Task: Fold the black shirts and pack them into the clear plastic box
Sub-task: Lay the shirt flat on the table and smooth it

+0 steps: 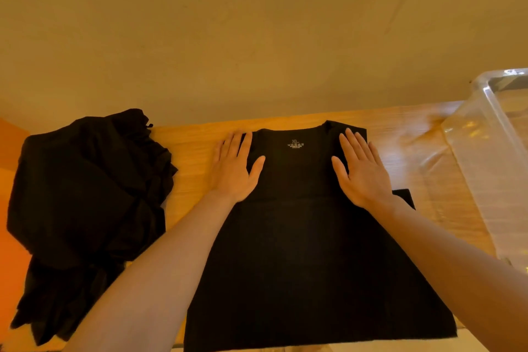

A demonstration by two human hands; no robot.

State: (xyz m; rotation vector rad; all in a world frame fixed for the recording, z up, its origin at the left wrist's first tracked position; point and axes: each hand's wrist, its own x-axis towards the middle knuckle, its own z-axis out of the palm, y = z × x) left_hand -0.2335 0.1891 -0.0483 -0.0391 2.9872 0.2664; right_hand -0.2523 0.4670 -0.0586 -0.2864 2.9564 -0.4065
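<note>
Both my hands lie flat, fingers straight, nothing in either grip. My left hand [233,168] presses the left shoulder edge of the black shirt [308,251] spread on the wooden counter [194,151]; my right hand [363,171] presses its right shoulder. Inside the collar, the printed label [295,144] reads "XL"; the smaller lines beneath are too blurred to read. A heap of black shirts [85,208] sits at my left. The clear plastic box [491,151] stands at my right.

Prob. a home rm: wooden table [197,151], plain wall [257,23], clothes pile [85,194], plastic box [491,151].
</note>
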